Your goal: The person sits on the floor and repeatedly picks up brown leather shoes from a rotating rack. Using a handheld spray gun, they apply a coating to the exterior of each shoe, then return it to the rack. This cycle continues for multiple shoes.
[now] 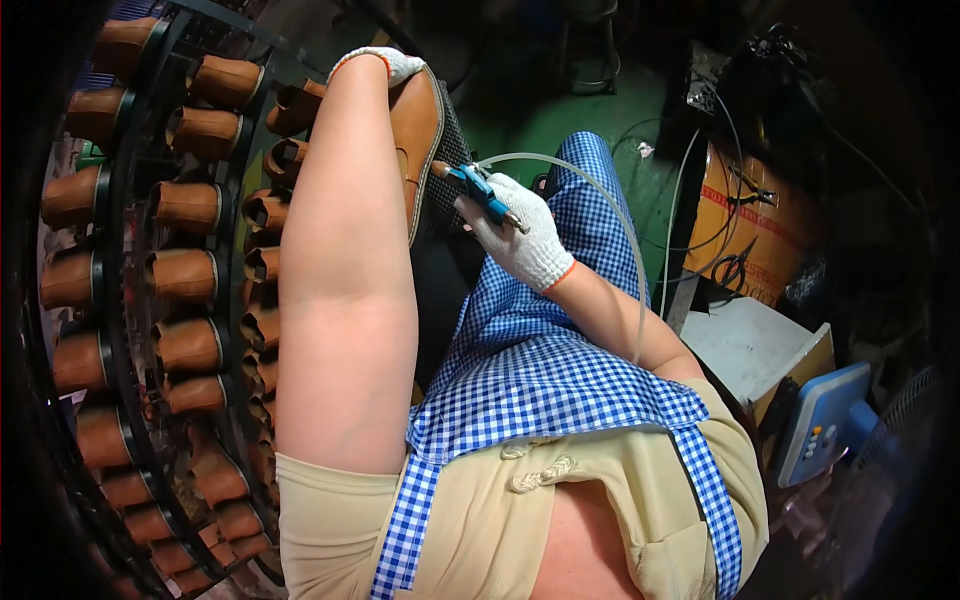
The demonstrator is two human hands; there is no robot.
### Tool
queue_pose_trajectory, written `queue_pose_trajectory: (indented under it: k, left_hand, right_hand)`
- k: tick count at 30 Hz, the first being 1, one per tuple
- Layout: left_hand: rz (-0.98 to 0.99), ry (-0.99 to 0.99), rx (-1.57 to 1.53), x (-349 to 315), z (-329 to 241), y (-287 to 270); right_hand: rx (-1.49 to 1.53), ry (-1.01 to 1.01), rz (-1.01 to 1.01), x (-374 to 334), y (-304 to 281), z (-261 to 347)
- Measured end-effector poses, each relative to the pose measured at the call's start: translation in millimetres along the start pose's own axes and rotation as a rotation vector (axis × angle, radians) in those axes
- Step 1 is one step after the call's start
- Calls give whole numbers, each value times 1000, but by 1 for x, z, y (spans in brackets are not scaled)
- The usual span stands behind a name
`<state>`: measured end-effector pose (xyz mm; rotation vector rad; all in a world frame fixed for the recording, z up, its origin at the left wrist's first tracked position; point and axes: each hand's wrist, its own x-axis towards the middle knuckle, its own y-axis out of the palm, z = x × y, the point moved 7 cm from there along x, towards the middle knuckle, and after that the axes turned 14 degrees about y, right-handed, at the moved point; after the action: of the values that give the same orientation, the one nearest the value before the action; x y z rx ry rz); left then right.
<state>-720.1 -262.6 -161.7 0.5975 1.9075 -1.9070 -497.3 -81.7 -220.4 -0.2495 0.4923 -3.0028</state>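
Note:
In a white knit glove, my left hand (402, 65) is closed over the far end of a brown leather shoe (412, 125). The shoe lies tilted on its side, its pale welt facing right; my left forearm covers part of it. My gloved right hand (530, 232) grips a small blue hand-held tool (486, 194) with a metal rear end and a brownish tip. That tip points up and left, close to the shoe's edge; whether it touches cannot be made out. A clear hose (590, 180) arches from the tool over my right forearm.
Racks (125, 300) of brown shoes stand along my left. At my right are an orange-yellow sheet (750, 225) with scissors (737, 265) and pliers (752, 187) on it, a white board (745, 335), and a blue fan base (825, 425). A blue checked apron (560, 380) covers my lap.

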Motion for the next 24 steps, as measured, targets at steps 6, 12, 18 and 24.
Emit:
queue_pose_trajectory:
  k: [6,12,18,24]
  left_hand:
    - [31,-21,-72,-5,7,5]
    - [62,-26,-111,2,23,10]
    - [154,-53,-15,-2,30,5]
    - [133,-101,54,-15,36,-9]
  right_hand:
    - [-79,-2,33,-13,10,9]
    - [27,28,28,-25,8,9]
    - [131,353,-43,-4,-3,-32]
    - [81,268,-128,-4,1,-34]
